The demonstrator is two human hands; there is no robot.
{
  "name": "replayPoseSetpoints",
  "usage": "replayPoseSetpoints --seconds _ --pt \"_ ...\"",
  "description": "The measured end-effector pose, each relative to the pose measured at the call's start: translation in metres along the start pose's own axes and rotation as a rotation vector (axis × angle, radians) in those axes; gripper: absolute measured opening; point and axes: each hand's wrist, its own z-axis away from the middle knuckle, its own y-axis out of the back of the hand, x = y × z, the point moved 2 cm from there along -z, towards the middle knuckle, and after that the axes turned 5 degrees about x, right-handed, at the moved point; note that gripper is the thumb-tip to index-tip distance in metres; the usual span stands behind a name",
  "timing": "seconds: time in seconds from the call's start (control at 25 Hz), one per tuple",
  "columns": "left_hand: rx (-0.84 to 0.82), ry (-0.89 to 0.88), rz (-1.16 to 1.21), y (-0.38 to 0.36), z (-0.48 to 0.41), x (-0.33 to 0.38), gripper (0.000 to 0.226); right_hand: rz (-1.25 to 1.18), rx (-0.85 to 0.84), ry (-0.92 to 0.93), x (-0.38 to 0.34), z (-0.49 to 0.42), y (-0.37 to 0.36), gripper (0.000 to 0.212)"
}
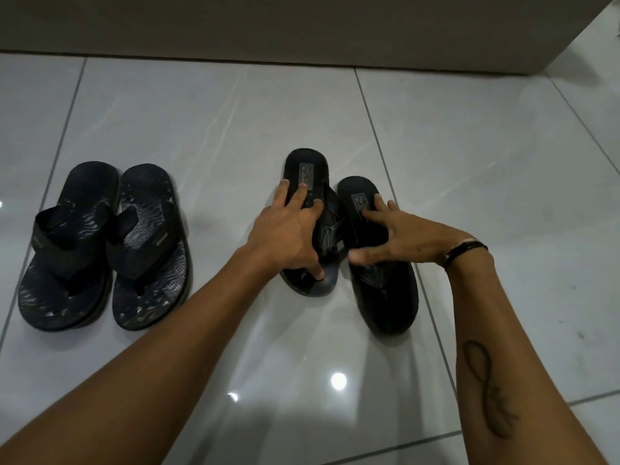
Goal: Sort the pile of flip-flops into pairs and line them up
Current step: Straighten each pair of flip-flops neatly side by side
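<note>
- L hand spread wide, fingers pressing left black flop, thumb at its toe end.
- R hand open, fingertips on right flop; nothing gripped.
- Flops askew & touching on floor: slide parallel, heels level.
- Match row w/ blue pair, well left.
</note>
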Motion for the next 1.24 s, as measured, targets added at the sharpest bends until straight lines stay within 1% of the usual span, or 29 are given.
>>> replayPoseSetpoints --seconds 0.08,0.16,0.28,0.48,0.72,0.84,0.92,1.0,1.04,1.08,1.16,1.24 --pt "0.003 -0.005 0.007 0.002 -0.002 0.002 0.135 0.196 -0.086 -0.038 -0.001 -0.004 0.001 0.140" --pt "0.005 -0.007 0.016 0.003 -0.003 0.000 0.133 0.309 -0.062 -0.063 -0.001 -0.012 0.002 0.147" --pt "0.012 -0.010 0.012 0.003 -0.002 0.003 0.132 0.289 0.021 -0.067 0.001 -0.024 0.010 0.145" --pt "0.034 -0.015 0.013 -0.004 0.001 0.012 0.131 0.277 0.059 -0.079 0.012 -0.037 0.028 0.141" --pt "0.034 0.006 0.050 -0.007 -0.001 0.018 0.133 0.239 0.061 -0.089 0.008 -0.041 0.037 0.139" --pt "0.061 -0.032 0.109 -0.004 0.006 0.016 0.140 0.247 0.059 -0.090 0.001 -0.034 0.038 0.141" --pt "0.106 -0.071 0.135 0.003 0.012 0.008 0.144 0.230 0.168 0.001 -0.013 -0.030 0.036 0.136" --pt "0.146 -0.082 0.118 0.012 0.020 -0.013 0.146 0.131 0.350 0.189 -0.044 -0.028 0.028 0.123" --pt "0.155 -0.068 0.089 0.017 0.027 -0.030 0.147 0.076 0.418 0.293 -0.064 -0.028 0.019 0.117" --pt "0.156 -0.049 0.049 0.023 0.032 -0.050 0.148 0.032 0.448 0.378 -0.086 -0.029 0.008 0.113" --pt "0.127 -0.008 -0.045 0.033 0.047 -0.097 0.150 0.012 0.383 0.486 -0.130 -0.034 -0.019 0.112" --pt "0.095 0.012 -0.121 0.040 0.064 -0.144 0.152 0.064 0.285 0.529 -0.165 -0.043 -0.048 0.115"
